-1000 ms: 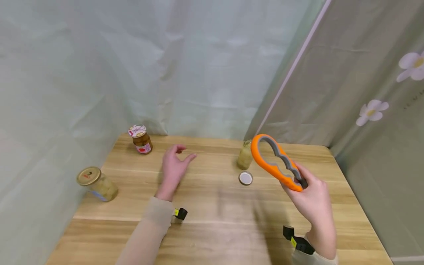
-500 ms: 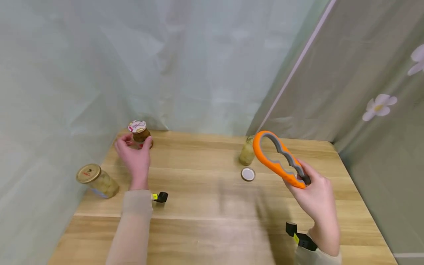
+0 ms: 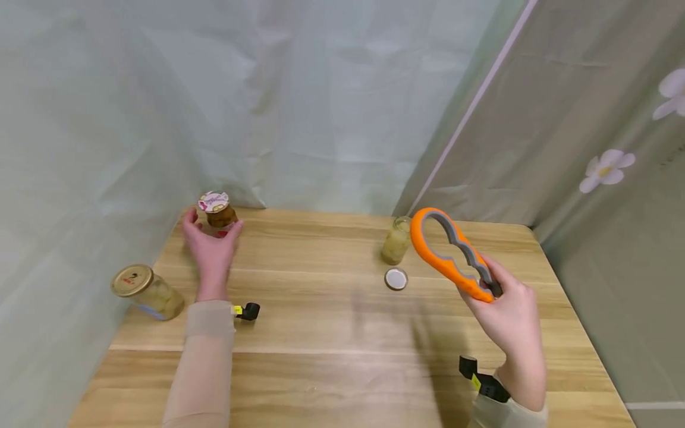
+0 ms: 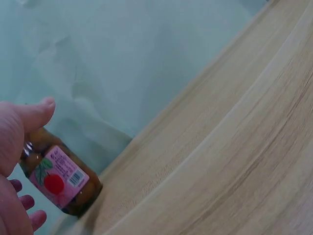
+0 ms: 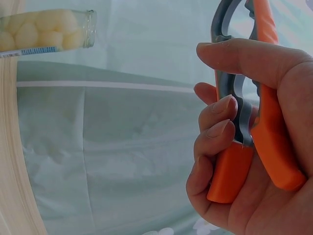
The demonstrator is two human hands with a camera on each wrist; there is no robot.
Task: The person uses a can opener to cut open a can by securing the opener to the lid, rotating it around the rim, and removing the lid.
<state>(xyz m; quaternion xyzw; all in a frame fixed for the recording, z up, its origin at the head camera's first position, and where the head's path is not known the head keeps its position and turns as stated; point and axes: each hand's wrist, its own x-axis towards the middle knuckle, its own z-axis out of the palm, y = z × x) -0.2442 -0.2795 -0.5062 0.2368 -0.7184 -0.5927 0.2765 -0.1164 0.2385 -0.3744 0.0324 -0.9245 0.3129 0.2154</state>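
At the back left of the head view stands a small jar of brown fruit with a patterned lid. My left hand is right in front of it, thumb and fingers spread to either side of its lower part. In the left wrist view, a pink label with a red fruit shows on the jar, between thumb and fingertips. My right hand grips an orange and grey jar opener by its handle ends, raised over the table. Its fingers curl round the opener in the right wrist view.
A lidless glass jar of pale fruit stands at the back right. Its loose lid lies just in front. A larger gold-lidded jar stands at the left edge. Curtains hang behind the wooden table.
My left hand has moved left and back from mid-table to the small brown-fruit jar, its fingers now around it. The right hand has kept holding the jar opener, almost still.
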